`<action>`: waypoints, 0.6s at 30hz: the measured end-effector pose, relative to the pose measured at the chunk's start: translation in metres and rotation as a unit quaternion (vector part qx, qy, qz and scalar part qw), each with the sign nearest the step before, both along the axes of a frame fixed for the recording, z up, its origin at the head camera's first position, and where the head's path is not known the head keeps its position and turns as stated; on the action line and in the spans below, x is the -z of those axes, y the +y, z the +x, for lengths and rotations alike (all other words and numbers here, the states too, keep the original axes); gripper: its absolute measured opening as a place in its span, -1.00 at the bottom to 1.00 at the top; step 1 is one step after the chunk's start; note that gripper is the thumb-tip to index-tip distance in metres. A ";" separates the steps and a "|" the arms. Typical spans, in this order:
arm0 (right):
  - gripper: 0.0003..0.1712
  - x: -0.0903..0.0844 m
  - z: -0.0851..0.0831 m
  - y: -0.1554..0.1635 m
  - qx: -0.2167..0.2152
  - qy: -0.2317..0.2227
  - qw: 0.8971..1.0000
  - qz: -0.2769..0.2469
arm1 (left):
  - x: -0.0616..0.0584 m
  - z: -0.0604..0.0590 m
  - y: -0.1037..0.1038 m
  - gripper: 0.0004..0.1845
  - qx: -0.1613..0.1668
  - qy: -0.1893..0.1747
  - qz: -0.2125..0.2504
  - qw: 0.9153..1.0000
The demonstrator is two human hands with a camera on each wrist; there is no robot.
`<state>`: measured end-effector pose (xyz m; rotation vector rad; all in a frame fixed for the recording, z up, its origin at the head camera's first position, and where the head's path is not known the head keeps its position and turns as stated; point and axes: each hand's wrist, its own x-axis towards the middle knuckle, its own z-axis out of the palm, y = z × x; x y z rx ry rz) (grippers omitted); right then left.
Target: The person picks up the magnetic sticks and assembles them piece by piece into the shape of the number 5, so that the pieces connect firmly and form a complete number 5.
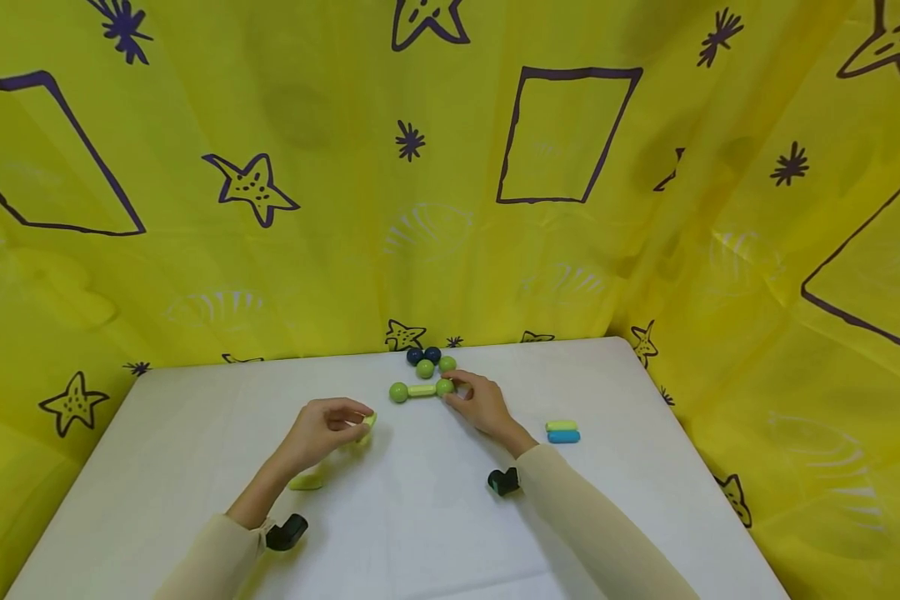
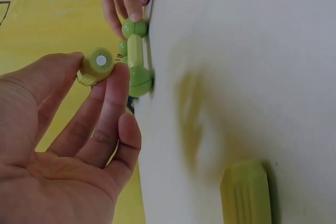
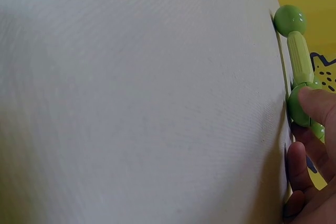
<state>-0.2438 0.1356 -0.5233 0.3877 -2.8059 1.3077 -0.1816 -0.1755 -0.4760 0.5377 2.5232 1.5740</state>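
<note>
Pinching a green stick (image 2: 95,66), left hand (image 1: 322,432); right hand (image 1: 480,403) grips the ball-and-stick piece (image 1: 422,389).

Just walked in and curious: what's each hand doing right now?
Left hand: pinches a yellow-green rod between thumb and fingers.
Right hand: grips the green ball at one end of the ball-and-rod piece.

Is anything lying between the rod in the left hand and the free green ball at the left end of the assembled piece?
Nothing visible: bare white table separates the yellow-green rod from the green ball.
</note>
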 end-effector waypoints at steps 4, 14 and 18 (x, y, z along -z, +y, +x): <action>-0.59 -0.002 0.000 0.001 -0.003 0.001 1.000 0.002 | 0.004 -0.003 0.009 -0.75 -0.007 -0.026 0.003 1.000; -0.58 -0.003 0.000 0.001 -0.007 -0.004 1.000 0.006 | 0.010 -0.015 0.032 -0.71 -0.032 -0.080 0.030 0.996; -0.58 -0.003 0.000 0.001 -0.009 -0.001 1.000 0.008 | 0.012 -0.019 0.039 -0.71 -0.051 -0.091 0.040 0.994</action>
